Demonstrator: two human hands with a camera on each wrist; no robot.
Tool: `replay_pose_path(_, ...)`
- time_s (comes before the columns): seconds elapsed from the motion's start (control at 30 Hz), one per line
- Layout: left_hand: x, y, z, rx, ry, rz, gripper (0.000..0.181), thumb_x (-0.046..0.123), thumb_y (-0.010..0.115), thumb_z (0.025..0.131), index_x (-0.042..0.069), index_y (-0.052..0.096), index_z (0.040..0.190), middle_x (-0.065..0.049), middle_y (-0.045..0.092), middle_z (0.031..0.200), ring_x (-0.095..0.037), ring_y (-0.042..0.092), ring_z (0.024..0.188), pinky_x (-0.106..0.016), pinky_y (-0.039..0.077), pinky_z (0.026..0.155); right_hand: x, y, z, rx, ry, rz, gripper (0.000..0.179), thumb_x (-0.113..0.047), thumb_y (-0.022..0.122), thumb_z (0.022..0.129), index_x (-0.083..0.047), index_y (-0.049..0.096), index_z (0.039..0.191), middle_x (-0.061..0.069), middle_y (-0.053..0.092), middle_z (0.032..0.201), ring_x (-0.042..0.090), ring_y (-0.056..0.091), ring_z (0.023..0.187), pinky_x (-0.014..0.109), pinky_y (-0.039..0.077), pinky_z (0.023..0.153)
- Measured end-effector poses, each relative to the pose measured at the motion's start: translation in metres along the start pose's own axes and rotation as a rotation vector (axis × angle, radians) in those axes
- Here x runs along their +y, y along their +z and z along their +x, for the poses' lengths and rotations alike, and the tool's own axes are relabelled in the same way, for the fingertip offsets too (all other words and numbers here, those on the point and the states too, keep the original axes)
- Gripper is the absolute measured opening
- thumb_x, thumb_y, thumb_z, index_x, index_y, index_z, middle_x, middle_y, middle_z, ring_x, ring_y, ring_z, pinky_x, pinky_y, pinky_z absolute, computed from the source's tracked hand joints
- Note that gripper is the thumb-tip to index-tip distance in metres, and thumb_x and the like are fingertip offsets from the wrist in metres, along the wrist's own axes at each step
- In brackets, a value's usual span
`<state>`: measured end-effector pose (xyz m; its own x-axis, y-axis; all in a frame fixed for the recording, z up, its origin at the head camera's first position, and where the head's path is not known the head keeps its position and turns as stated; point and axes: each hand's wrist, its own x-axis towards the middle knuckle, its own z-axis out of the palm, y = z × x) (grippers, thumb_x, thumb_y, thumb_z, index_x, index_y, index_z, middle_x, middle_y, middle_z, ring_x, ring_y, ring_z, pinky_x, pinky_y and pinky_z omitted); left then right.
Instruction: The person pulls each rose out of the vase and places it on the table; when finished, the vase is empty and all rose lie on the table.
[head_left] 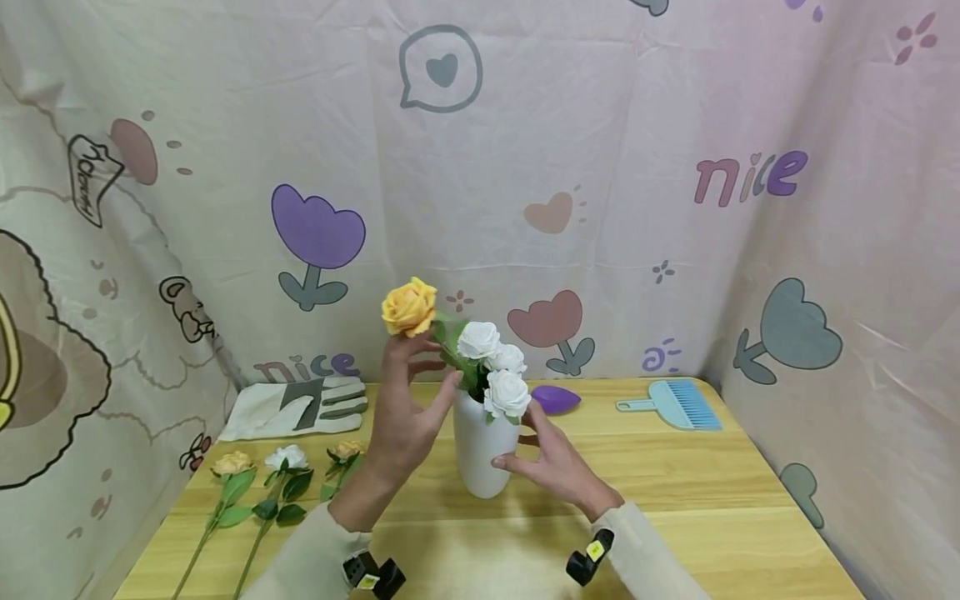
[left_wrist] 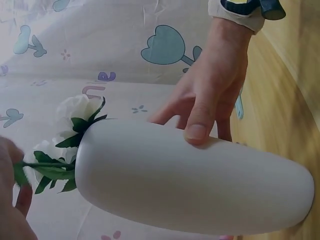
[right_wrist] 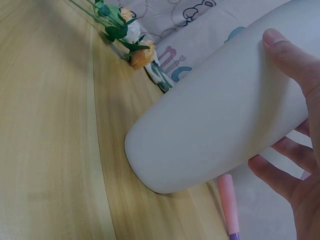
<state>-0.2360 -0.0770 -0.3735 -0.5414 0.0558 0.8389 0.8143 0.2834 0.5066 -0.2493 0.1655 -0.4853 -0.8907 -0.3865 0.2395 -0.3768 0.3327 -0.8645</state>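
Note:
A white vase [head_left: 483,450] stands upright on the table with several white roses [head_left: 506,392] in its mouth. My right hand [head_left: 558,462] grips the vase's side, its thumb [right_wrist: 285,52] across the front and the fingers behind. A yellow rose [head_left: 408,308] leans out to the left of the white ones. My left hand [head_left: 405,417] holds it below the bloom, where the green stem [left_wrist: 47,165] runs from my fingers to the vase's mouth. The fingertips on the stem are partly hidden.
Two yellow roses and a white rose [head_left: 287,458] lie at the table's left. Behind them are folded work gloves [head_left: 300,408]. A purple object [head_left: 555,400] lies behind the vase, and a blue brush [head_left: 678,406] at the back right. A printed curtain [head_left: 480,167] encloses the table.

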Motion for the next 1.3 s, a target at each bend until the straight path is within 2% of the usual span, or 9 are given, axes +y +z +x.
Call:
replay_pose_path(0.13,-0.001,0.002,0.003,0.083,-0.04,-0.054,0.076,-0.018,0.073,0.092,0.0,0.04,0.158,-0.024,0.046,0.155,-0.021,0.058,0.128,-0.026,0.063,0.101,0.001,0.0,0.0,0.004,-0.011,-0.002,0.101,-0.033,0.09,0.092,-0.028,0.026,0.17,0.012,0.051,0.165,0.04,0.055,0.148,0.062,0.054,0.115)
replay_pose_path(0.33,-0.001,0.005,0.004,0.14,-0.181,-0.075,0.079,-0.014,0.072,0.095,0.006,0.038,0.163,-0.019,0.048,0.152,-0.018,0.056,0.128,-0.02,0.063,0.096,0.003,0.0,0.0,-0.006,-0.01,0.009,0.1,-0.032,0.089,0.094,-0.027,0.025,0.171,0.012,0.05,0.166,0.04,0.055,0.148,0.062,0.054,0.115)
replay_pose_path(0.43,-0.002,0.005,0.004,0.146,-0.23,-0.07,0.073,-0.011,0.072,0.096,0.007,0.043,0.16,-0.016,0.051,0.152,-0.019,0.057,0.128,-0.018,0.062,0.095,0.003,0.001,0.001,-0.009,-0.014,0.009,0.1,-0.033,0.088,0.094,-0.027,0.025,0.171,0.013,0.05,0.166,0.041,0.055,0.148,0.063,0.054,0.115)
replay_pose_path(0.63,-0.005,0.004,0.005,0.115,-0.239,-0.071,0.043,-0.006,0.071,0.101,0.002,0.062,0.142,-0.013,0.067,0.143,-0.019,0.065,0.126,-0.022,0.062,0.1,0.001,0.001,0.002,-0.002,-0.013,0.009,0.101,-0.034,0.09,0.092,-0.029,0.027,0.17,0.011,0.048,0.167,0.04,0.054,0.149,0.063,0.054,0.115)
replay_pose_path(0.77,-0.004,0.002,0.006,0.092,-0.259,-0.082,0.041,-0.005,0.07,0.103,0.003,0.063,0.142,-0.011,0.069,0.14,-0.012,0.067,0.122,-0.024,0.065,0.093,0.003,0.001,0.002,-0.002,-0.011,0.006,0.1,-0.034,0.09,0.092,-0.03,0.027,0.17,0.01,0.049,0.167,0.04,0.054,0.149,0.063,0.054,0.115)
replay_pose_path(0.9,-0.001,-0.003,0.012,0.102,-0.231,-0.133,0.041,-0.008,0.066,0.104,0.003,0.064,0.143,-0.013,0.068,0.14,-0.012,0.068,0.116,-0.03,0.068,0.084,0.003,0.0,0.002,-0.001,-0.012,0.0,0.1,-0.035,0.09,0.092,-0.031,0.027,0.169,0.009,0.05,0.167,0.038,0.054,0.149,0.061,0.055,0.115)
replay_pose_path(1.13,0.005,-0.018,0.033,0.147,-0.156,-0.185,0.04,-0.013,0.063,0.103,-0.004,0.064,0.141,-0.014,0.066,0.136,-0.015,0.07,0.11,-0.036,0.068,0.086,0.004,0.0,0.002,-0.001,-0.012,0.011,0.102,-0.034,0.09,0.092,-0.032,0.025,0.171,0.008,0.049,0.167,0.038,0.054,0.149,0.065,0.053,0.116)
replay_pose_path(1.3,0.015,-0.039,0.053,0.232,-0.083,-0.263,0.038,-0.014,0.061,0.103,-0.008,0.062,0.141,-0.012,0.064,0.136,-0.019,0.072,0.109,-0.036,0.068,0.086,0.004,0.0,0.002,-0.004,-0.008,0.012,0.102,-0.034,0.09,0.093,-0.032,0.024,0.171,0.009,0.049,0.167,0.038,0.054,0.149,0.065,0.053,0.116)
